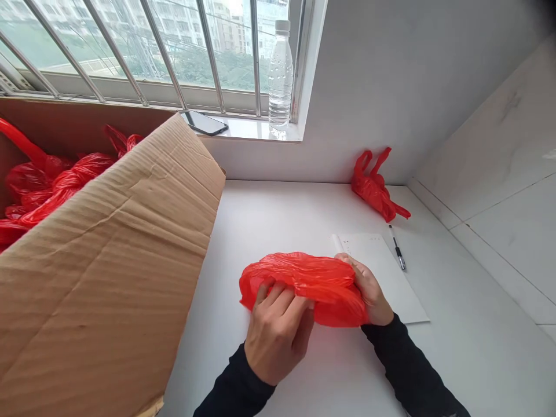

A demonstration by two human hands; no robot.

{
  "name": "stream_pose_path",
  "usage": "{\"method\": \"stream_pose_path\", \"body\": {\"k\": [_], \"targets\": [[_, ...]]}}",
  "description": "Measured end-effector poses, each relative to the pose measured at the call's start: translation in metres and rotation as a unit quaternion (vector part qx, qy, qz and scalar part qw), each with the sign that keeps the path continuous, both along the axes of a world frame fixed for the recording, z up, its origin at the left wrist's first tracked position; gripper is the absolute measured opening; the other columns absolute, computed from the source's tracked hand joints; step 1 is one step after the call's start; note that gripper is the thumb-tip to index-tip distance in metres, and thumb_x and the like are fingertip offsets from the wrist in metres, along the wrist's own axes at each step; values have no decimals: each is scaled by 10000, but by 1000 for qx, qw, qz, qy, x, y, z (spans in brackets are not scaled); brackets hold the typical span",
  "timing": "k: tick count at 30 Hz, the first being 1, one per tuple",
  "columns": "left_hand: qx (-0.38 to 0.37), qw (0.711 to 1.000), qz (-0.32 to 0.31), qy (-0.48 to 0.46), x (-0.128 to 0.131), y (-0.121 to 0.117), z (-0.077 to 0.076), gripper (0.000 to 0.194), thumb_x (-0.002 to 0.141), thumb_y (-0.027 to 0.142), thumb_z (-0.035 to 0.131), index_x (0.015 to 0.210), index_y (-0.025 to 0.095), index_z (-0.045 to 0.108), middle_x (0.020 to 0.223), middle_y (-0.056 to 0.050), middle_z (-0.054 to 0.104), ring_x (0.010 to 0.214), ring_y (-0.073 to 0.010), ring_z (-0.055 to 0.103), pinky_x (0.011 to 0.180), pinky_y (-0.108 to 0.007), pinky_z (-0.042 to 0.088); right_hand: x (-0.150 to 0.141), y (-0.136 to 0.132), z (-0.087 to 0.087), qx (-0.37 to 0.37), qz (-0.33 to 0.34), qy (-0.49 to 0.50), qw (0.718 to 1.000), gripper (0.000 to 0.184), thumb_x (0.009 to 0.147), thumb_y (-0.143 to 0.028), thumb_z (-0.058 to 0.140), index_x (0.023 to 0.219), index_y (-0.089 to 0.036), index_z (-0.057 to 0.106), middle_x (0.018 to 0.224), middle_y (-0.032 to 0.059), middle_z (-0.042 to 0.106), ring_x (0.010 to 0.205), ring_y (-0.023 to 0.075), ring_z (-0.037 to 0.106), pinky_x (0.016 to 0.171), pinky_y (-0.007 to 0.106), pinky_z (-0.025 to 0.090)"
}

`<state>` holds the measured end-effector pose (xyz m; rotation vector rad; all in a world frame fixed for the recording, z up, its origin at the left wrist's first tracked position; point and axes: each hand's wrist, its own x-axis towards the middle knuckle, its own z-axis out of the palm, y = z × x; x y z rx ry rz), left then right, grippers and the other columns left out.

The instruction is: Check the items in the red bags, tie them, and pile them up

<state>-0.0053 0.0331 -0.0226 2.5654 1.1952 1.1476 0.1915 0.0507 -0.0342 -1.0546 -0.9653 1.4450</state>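
Observation:
A crumpled red plastic bag [304, 272] is held between my two hands above the white table. My left hand [280, 327] grips its near left side, with the fingertips partly tucked into the folds. Around the bag's right end my right hand [369, 289] is closed, its fingers partly hidden by the plastic. Behind the right hand lies a white sheet or pad of paper [391, 272] with small marks near its top. A black and clear pen [397, 249] rests along the paper's right edge.
To the left stands a large cardboard box [108, 278] with several red plastic bags [65, 185] inside. Another red bag [374, 188] sits against the back wall. A phone [205, 123] and a clear water bottle [280, 78] are on the sill of the barred window.

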Motion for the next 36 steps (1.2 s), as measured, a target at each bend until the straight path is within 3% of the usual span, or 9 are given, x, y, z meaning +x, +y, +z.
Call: {"method": "stream_pose_path", "body": {"k": [4,8,14,18,23,26,29,32,36], "targets": [[1,992,126,33,-9,8,-3,152,909,139,502,794,190,587,619,-3,584,586,-180,512,760,-377,388,13,5,-7,13,-65,56,996,414,930,-589,539,728,-239,450,492,-109,155,408,84,143,374,209,246],[-4,984,175,29,-15,14,-14,153,932,158,508,1047,122,602,620,-8,620,559,-200,560,799,-385,408,16,5,-8,27,-103,44,993,286,940,-550,543,945,-264,535,513,-104,260,415,100,229,401,222,290],[-23,989,145,26,-9,12,-15,150,914,116,509,1038,156,584,759,-43,662,702,-238,585,766,-377,421,-1,-12,-9,249,-100,-234,935,558,860,-699,565,1254,-304,537,864,14,526,799,208,514,768,380,470],[-51,987,139,59,-9,13,-15,163,882,81,512,919,193,624,959,-78,676,856,-267,568,776,-384,440,-10,-16,-9,296,-38,-367,881,400,884,-408,678,1259,-318,570,943,30,547,875,222,526,832,402,473],[-61,982,160,75,-15,18,-20,252,829,30,512,982,176,650,1100,-125,652,985,-313,557,838,-441,461,-8,-13,-13,214,-89,-267,935,274,950,-259,568,1221,-301,571,932,17,611,880,197,602,848,381,505],[-59,980,170,85,-16,18,-19,248,816,36,529,930,203,674,1195,-113,633,1064,-340,534,825,-448,465,-4,-12,-17,195,-161,-240,937,295,965,-275,517,1260,-286,537,1027,45,621,945,213,617,873,414,520],[-79,978,172,85,-13,15,-18,285,857,67,526,1016,232,695,1276,-88,615,1150,-345,511,877,-468,466,-6,-13,-17,277,-208,-303,888,369,955,-298,508,1323,-294,529,1241,84,570,1181,277,539,1029,535,441],[-98,976,171,90,-10,14,-18,306,870,92,535,1097,231,687,1299,-91,606,1151,-338,512,891,-469,472,-14,-15,-15,362,-143,-409,825,573,894,-367,616,1441,-308,455,1434,99,442,1364,346,358,1115,614,339],[-104,974,177,100,-9,16,-20,399,856,84,543,1228,196,634,1374,-138,541,1174,-348,494,909,-480,476,-24,-15,-16,364,-106,-471,797,475,867,-262,680,1327,-315,572,1290,79,514,1244,295,457,1141,587,341]]}}
